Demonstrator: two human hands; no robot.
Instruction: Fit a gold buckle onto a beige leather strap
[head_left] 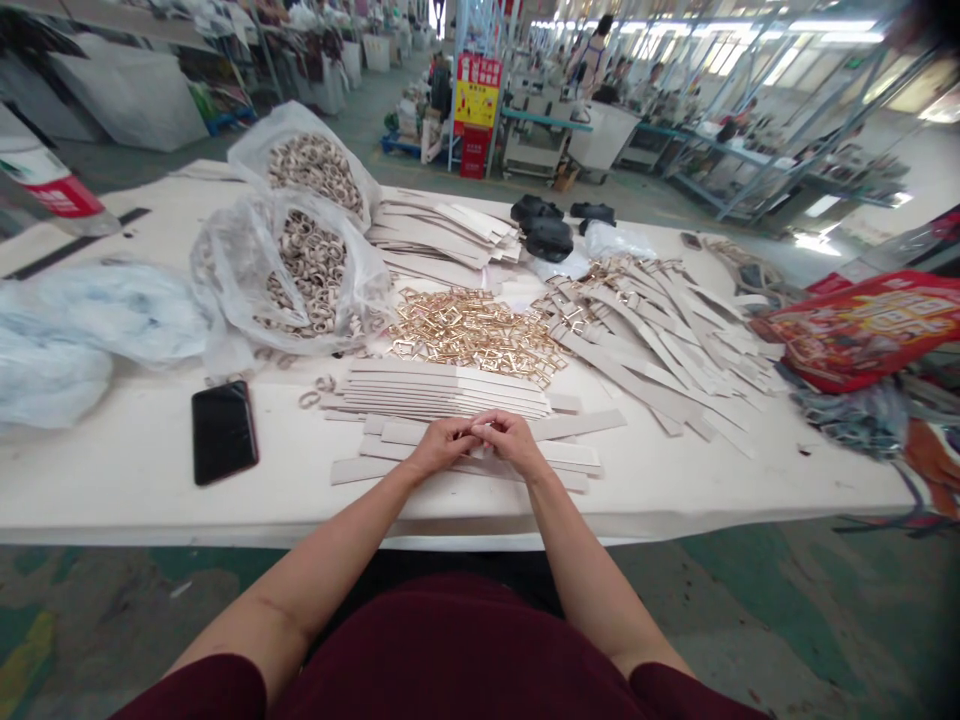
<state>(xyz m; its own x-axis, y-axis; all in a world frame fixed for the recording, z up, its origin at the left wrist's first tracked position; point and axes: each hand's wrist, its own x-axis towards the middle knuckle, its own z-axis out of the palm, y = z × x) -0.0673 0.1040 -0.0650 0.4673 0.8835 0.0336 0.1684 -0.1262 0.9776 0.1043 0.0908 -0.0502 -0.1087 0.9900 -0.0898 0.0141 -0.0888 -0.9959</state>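
Observation:
My left hand and my right hand meet over several loose pale strips near the table's front edge. Fingers of both hands are pinched together around something small and pale that I cannot make out. Just beyond them lies a neat row of pale strips. Behind that row spreads a pile of gold buckles. To the right, a fan of strips has buckles at its far ends.
Plastic bags of small beige loops stand at the back left. A black phone lies on the left of the table. Black bundles sit at the back, a red bag at the right. People are in the distance.

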